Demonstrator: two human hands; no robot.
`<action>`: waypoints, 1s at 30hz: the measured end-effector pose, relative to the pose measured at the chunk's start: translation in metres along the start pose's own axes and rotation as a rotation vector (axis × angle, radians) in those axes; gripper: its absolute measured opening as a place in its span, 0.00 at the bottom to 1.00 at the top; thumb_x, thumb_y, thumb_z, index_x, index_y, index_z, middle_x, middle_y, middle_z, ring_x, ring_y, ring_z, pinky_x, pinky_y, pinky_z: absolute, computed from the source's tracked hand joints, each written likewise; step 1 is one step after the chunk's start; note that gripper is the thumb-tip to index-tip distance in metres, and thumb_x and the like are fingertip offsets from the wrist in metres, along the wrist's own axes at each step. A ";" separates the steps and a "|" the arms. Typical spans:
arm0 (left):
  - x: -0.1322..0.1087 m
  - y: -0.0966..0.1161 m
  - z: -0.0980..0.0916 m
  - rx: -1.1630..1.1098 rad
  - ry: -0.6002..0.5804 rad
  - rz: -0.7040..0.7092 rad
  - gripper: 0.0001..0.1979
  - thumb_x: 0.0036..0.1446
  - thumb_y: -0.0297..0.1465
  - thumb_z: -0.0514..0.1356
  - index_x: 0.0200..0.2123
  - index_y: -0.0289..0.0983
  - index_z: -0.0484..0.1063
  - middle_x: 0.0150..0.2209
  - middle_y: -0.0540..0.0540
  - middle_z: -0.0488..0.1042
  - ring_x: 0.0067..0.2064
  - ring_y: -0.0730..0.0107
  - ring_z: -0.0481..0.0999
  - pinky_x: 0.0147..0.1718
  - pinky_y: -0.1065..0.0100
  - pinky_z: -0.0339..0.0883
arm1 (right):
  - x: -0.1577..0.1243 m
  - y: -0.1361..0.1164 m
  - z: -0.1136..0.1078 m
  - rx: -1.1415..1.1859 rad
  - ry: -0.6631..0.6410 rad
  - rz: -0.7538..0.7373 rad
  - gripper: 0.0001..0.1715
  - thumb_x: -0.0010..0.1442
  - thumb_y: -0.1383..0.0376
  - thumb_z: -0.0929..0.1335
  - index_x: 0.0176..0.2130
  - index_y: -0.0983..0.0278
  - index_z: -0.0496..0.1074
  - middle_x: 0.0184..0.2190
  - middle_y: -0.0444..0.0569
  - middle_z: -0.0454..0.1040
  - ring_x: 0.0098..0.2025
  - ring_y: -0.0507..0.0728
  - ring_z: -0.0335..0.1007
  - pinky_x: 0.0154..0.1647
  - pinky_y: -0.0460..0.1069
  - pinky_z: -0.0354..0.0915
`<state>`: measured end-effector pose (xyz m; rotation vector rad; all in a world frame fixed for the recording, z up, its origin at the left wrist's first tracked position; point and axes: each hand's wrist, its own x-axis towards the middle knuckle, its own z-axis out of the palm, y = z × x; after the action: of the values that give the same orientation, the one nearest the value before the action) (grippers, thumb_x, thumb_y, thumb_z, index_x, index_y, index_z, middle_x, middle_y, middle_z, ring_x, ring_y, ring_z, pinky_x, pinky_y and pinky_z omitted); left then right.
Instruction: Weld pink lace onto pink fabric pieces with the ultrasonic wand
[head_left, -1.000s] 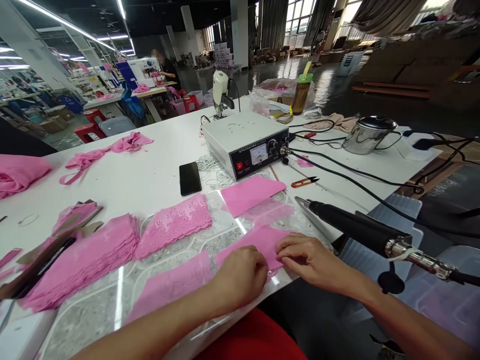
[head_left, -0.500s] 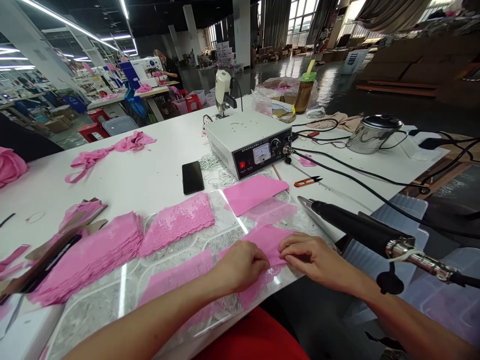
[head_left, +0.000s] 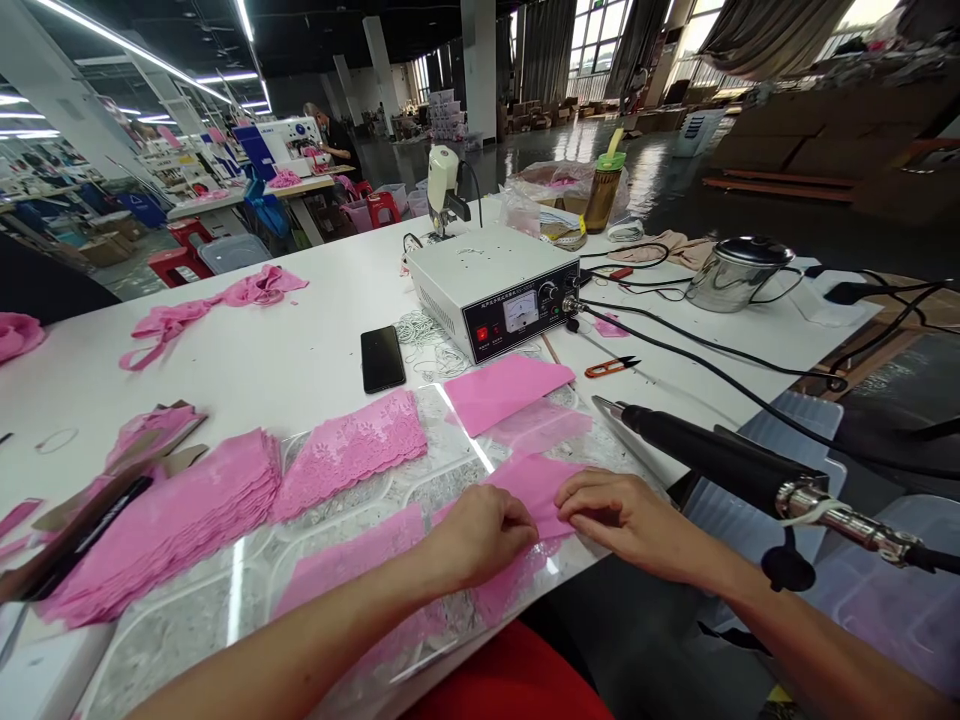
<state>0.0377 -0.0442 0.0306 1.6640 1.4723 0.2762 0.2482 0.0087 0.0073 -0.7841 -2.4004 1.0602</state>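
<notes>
Near the front edge of the table, my left hand (head_left: 487, 535) is closed on the left side of a pink fabric piece (head_left: 529, 485). Thumb and fingers of my right hand (head_left: 611, 510) pinch the right edge of that same piece. Under it lies a sheer pink layer (head_left: 511, 585), partly covered by my left hand. Beyond my hands are a solid pink panel (head_left: 506, 390) and a sheer pink panel (head_left: 544, 425). Left of them rest a pink lace piece (head_left: 356, 445), a stack of pink lace pieces (head_left: 176, 520) and another sheer lace piece (head_left: 349, 560).
A control box (head_left: 495, 285) with a dial stands behind, a phone (head_left: 382, 358) beside it. At right, a black handheld tool (head_left: 705, 445) with a metal tip juts over the table edge. Orange thread snips (head_left: 611, 367), a lidded jug (head_left: 741, 275) and cables lie nearby.
The view has shifted slightly. Both hands keep their hold on the pink fabric piece, with hardly any movement.
</notes>
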 end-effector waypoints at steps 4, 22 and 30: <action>-0.001 0.003 -0.002 -0.017 -0.009 -0.022 0.11 0.48 0.21 0.56 0.25 0.36 0.78 0.24 0.52 0.75 0.26 0.73 0.72 0.31 0.73 0.64 | 0.000 0.000 0.001 -0.025 0.000 0.015 0.09 0.61 0.69 0.65 0.32 0.61 0.75 0.37 0.49 0.78 0.40 0.55 0.74 0.41 0.49 0.70; -0.001 -0.008 0.004 -0.081 0.025 0.022 0.10 0.47 0.21 0.58 0.28 0.36 0.79 0.31 0.50 0.78 0.31 0.71 0.74 0.28 0.75 0.64 | 0.005 0.019 0.006 -0.097 0.267 0.130 0.07 0.63 0.66 0.64 0.33 0.60 0.70 0.37 0.49 0.71 0.34 0.54 0.69 0.32 0.50 0.67; -0.001 -0.009 0.009 -0.041 0.065 0.044 0.11 0.46 0.20 0.57 0.28 0.35 0.79 0.30 0.49 0.77 0.31 0.71 0.74 0.30 0.73 0.64 | 0.019 0.029 0.008 -0.166 0.240 0.179 0.08 0.57 0.69 0.65 0.26 0.61 0.67 0.31 0.46 0.68 0.29 0.52 0.64 0.28 0.49 0.62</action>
<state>0.0369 -0.0501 0.0190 1.6697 1.4697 0.3851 0.2387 0.0329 -0.0171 -1.1331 -2.2645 0.7851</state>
